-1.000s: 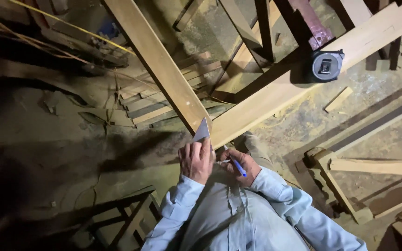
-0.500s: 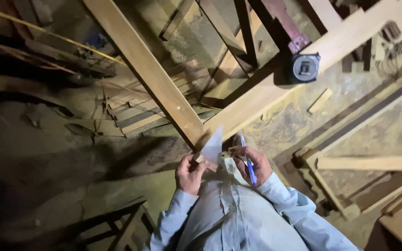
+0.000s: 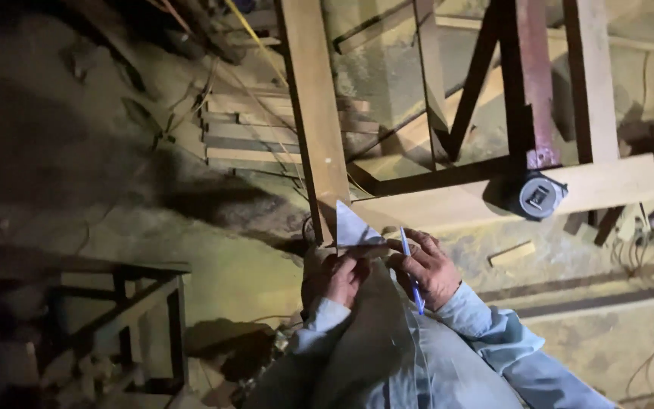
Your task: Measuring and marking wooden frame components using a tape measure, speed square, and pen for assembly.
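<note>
My left hand point(image 3: 340, 279) grips the wooden stock of a small try square with a pale triangular metal blade point(image 3: 351, 226), fingers curled around it, just below the middle of the frame. The blade stands up against the corner where the long pale wooden beam point(image 3: 316, 113) running to the top of the frame meets the second pale wooden beam point(image 3: 456, 203) running off to the right. My right hand point(image 3: 429, 269) sits just beside it, closed around a blue ballpoint pen point(image 3: 410, 265) whose tip points up toward the blade's edge.

To mark well here, I judge I should press the stock flat against the beam face so the blade cannot rock, then bring the pen tip hard against the blade's edge before drawing. The light is poor and my own shadow falls over the joint, so I would lean to keep the edge lit. I cannot tell whether the stock is seated fully yet; my fingers hide it.

A round grey tape measure point(image 3: 539, 197) rests on the right-hand beam, well apart from my hands, and a small loose wooden offcut point(image 3: 512, 253) lies on the dusty floor point(image 3: 213, 265) below it. A dark metal frame point(image 3: 126, 314) stands in the lower left.
</note>
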